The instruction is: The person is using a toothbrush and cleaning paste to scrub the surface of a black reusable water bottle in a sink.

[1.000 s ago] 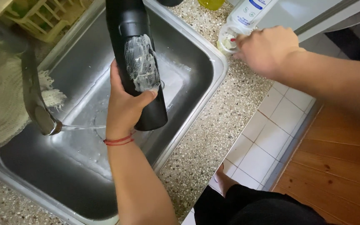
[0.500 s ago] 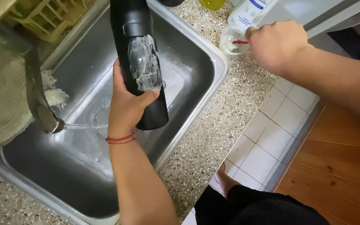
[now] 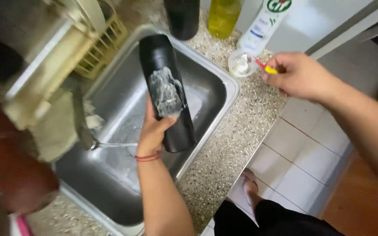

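My left hand [image 3: 154, 131] grips a tall black bottle [image 3: 165, 91] over the steel sink [image 3: 215, 94]; a patch of white foam covers the bottle's side. My right hand [image 3: 300, 76] is closed on a small red and yellow brush handle [image 3: 265, 67], whose tip rests in a small clear dish [image 3: 240, 63] with white foam on the speckled counter. A thin stream of water runs from the tap [image 3: 82, 126] into the basin.
Behind the dish stand a white detergent bottle [image 3: 263, 24], a yellow bottle [image 3: 224, 17] and a dark container [image 3: 182, 17]. A yellow dish rack [image 3: 97, 48] sits left of the sink with a cloth beside the tap. White floor tiles and my foot [image 3: 250, 183] lie below the counter.
The view has shifted, so the sink and bottle sit lower in the picture. My right hand has drawn back slightly from the dish, and the red and yellow brush handle now shows.
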